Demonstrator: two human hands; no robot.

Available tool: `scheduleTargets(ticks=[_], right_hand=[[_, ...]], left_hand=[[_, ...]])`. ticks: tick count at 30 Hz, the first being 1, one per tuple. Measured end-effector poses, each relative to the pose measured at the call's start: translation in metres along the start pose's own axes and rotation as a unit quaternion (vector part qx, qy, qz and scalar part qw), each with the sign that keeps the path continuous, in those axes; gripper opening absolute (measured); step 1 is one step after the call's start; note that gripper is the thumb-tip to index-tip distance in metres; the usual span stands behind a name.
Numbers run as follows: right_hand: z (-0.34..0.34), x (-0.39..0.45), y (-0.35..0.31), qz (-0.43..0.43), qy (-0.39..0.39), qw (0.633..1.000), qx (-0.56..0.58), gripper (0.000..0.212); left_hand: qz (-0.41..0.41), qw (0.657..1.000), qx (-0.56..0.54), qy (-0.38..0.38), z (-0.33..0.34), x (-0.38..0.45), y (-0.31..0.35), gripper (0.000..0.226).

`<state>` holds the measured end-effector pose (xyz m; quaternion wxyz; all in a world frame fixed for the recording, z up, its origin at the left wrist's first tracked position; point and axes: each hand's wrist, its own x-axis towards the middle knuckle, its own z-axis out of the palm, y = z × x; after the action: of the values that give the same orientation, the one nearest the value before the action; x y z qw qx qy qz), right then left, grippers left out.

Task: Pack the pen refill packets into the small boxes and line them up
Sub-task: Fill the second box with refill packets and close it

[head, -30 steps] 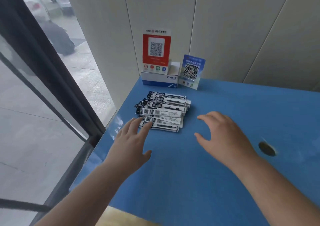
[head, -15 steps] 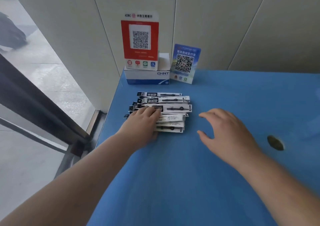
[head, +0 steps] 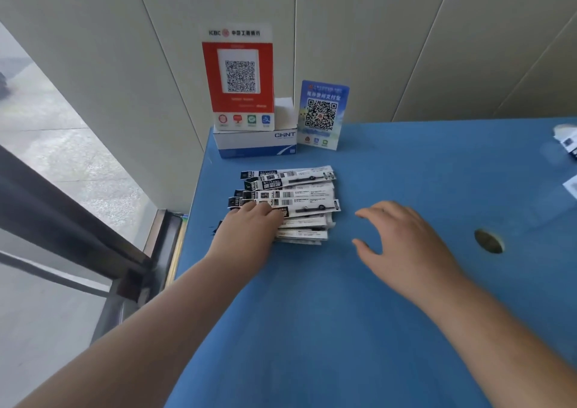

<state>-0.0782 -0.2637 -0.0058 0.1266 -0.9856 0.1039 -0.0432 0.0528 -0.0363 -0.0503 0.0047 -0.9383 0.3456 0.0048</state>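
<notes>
A loose stack of long, narrow black-and-white printed pen refill packets (head: 288, 203) lies fanned on the flat blue surface (head: 327, 329), directly under my left hand (head: 249, 235), whose fingers rest on the stack's near-left end; how far that grip curls round a packet I cannot tell, since the back of the hand hides the fingertips. My right hand (head: 402, 245) hovers just right of the stack, apart from it, fingers spread and gently bent, holding nothing.

By my reading the packing has not begun: every packet in view sits unboxed, and no row of filled boxes shows. Gathering, boxing and lining up all remain.

Beyond the left hand, against the pale panelled wall, stands a white-and-blue cardboard carton (head: 256, 143) carrying a red-and-white QR code placard (head: 239, 76), with a smaller blue QR code card (head: 323, 114) beside it. Right of the right hand sits a dark round hole (head: 488, 241) in the surface. White printed items (head: 566, 140) at the far right edge are cut off; whether they are the small boxes I cannot say.
</notes>
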Motion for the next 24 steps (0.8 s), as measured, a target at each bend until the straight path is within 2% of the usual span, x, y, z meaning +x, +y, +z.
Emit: scheduleTargets(ticks=[8, 16, 21, 24], right_hand=[[0.006, -0.001, 0.005, 0.005, -0.001, 1.0, 0.004, 0.044], [0.011, 0.009, 0.001, -0.015, -0.003, 1.0, 0.018, 0.043], [0.013, 0.012, 0.001, -0.025, -0.007, 0.999, 0.021, 0.043], [0.014, 0.014, 0.003, -0.03, -0.007, 0.999, 0.019, 0.043]], left_hand=[[0.002, 0.998, -0.011, 0.06, 0.005, -0.02, -0.001, 0.04], [-0.001, 0.999, 0.01, 0.034, 0.01, -0.029, -0.001, 0.048], [-0.004, 1.0, -0.009, 0.005, 0.012, -0.024, -0.004, 0.038], [-0.002, 1.0, -0.01, 0.003, 0.011, -0.022, -0.003, 0.04]])
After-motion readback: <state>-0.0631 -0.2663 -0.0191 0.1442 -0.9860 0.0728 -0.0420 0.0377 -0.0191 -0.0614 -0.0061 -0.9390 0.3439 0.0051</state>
